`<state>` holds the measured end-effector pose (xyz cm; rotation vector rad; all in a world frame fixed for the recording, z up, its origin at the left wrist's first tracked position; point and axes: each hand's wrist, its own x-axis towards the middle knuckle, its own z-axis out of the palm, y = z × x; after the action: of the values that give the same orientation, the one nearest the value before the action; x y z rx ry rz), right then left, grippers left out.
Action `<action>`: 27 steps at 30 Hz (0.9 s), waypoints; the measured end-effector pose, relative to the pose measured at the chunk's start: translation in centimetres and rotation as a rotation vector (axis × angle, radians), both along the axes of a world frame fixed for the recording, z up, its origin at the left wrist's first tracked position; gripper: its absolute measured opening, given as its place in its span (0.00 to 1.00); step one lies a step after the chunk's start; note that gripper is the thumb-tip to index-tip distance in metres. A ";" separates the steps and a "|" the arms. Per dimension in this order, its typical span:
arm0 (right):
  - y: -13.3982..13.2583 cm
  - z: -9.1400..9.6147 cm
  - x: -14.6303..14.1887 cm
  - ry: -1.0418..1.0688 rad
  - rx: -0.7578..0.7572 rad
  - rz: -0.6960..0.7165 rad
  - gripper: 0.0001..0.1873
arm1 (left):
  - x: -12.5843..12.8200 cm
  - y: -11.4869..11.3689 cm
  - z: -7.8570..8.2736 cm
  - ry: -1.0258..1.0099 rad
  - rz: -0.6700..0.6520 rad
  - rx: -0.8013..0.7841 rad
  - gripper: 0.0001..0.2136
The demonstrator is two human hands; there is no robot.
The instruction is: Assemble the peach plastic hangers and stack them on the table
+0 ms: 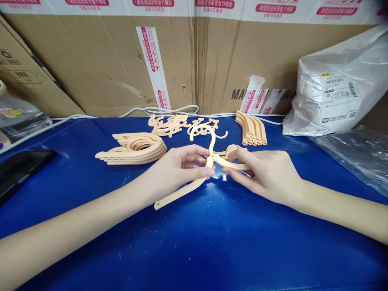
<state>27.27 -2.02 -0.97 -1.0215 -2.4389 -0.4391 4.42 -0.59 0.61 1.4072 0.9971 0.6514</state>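
Observation:
My left hand [177,169] pinches a long curved peach-coloured plastic arm piece [178,195] near its upper end, the lower end reaching toward me over the blue table [194,242]. My right hand [263,173] is closed on a second peach arm piece [235,165]. The two pieces meet between my fingertips at a joint, from which a hook [212,139] rises. Both hands hover just above the table surface.
A stack of curved peach pieces [133,147] lies at left, loose hook parts [182,125] at the back, another stack [251,129] at right. Cardboard boxes [194,60] wall the back. White bagged parcel [336,89], clear bags [357,155], a dark phone [18,169], white cable [169,110].

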 end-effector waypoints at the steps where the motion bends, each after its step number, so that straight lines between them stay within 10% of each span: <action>1: 0.0 0.1 0.0 0.000 0.009 0.010 0.14 | 0.1 -0.1 0.0 -0.015 -0.014 0.005 0.14; 13: 0.7 0.4 0.1 -0.105 0.296 -0.092 0.13 | 0.0 0.1 0.1 0.094 -0.149 0.065 0.08; 27: 0.9 0.1 0.1 -0.138 0.144 -0.129 0.18 | -0.1 -0.4 -0.1 0.198 -0.206 0.211 0.10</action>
<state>27.33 -1.16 -0.86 -1.1238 -2.4265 -0.7400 4.35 -0.95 0.54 1.7613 0.9402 0.4807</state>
